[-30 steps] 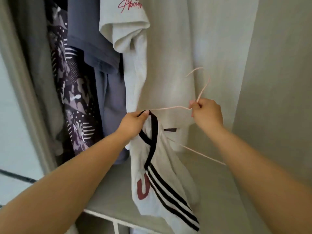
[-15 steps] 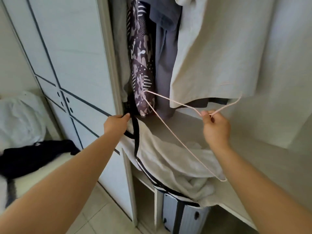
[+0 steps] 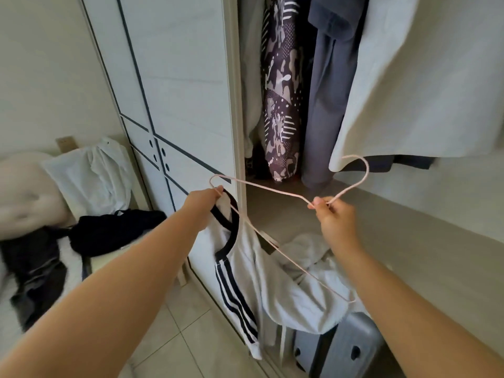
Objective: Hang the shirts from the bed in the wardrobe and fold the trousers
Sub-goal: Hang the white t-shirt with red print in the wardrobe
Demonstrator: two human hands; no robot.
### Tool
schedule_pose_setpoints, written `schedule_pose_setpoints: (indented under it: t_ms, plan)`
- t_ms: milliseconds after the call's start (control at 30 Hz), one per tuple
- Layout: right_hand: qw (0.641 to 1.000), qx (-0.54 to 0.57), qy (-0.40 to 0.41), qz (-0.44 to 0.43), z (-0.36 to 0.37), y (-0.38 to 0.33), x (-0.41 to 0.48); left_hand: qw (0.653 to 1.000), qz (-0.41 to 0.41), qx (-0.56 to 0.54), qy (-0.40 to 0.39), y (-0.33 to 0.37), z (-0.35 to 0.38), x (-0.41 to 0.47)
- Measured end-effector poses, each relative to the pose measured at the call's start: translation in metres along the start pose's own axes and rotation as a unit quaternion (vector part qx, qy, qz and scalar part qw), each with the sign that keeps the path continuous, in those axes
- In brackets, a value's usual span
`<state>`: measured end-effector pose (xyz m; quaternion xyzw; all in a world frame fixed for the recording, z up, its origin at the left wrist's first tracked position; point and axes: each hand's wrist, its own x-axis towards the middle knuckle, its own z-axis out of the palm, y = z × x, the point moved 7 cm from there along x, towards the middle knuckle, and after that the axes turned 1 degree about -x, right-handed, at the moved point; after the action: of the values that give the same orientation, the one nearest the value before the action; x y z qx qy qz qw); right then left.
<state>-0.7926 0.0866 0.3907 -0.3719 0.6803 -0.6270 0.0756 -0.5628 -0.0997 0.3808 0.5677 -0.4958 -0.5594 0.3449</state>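
Note:
A white shirt (image 3: 275, 285) with a black collar and black stripes droops from the wardrobe shelf (image 3: 409, 241) over its front edge. My left hand (image 3: 203, 205) grips the shirt's collar together with one end of a thin pink wire hanger (image 3: 261, 186). My right hand (image 3: 334, 216) pinches the hanger at the base of its hook. The hanger's lower bar runs across the shirt. Dark trousers (image 3: 114, 233) lie on the bed at the left.
Hung in the open wardrobe are a camouflage garment (image 3: 281, 105), a blue-grey one (image 3: 321, 105) and a white shirt (image 3: 414, 85). A closed wardrobe door (image 3: 174, 91) stands to the left. A grey suitcase (image 3: 335, 347) sits under the shelf. White laundry (image 3: 92, 175) lies near the bed.
The view has swung left and down. The hanger's left end has come up to my left hand at the collar, and the shirt now droops lower over the shelf edge.

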Motion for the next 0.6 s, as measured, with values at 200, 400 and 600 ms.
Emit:
schedule_pose_setpoints:
  t_ms: [200,400,600]
  plan:
    - [0.998,0.016,-0.013,0.063,0.015,0.031,0.000,0.999,0.039,0.024,0.010,0.021,-0.025,0.007]
    - [0.996,0.023,-0.047,0.079,0.039,0.028,0.000,0.921,0.240,0.306,0.018,0.046,-0.035,0.001]
    - [0.998,-0.010,-0.064,0.018,0.056,0.002,0.000,0.789,0.383,0.480,0.028,0.037,-0.035,-0.008]
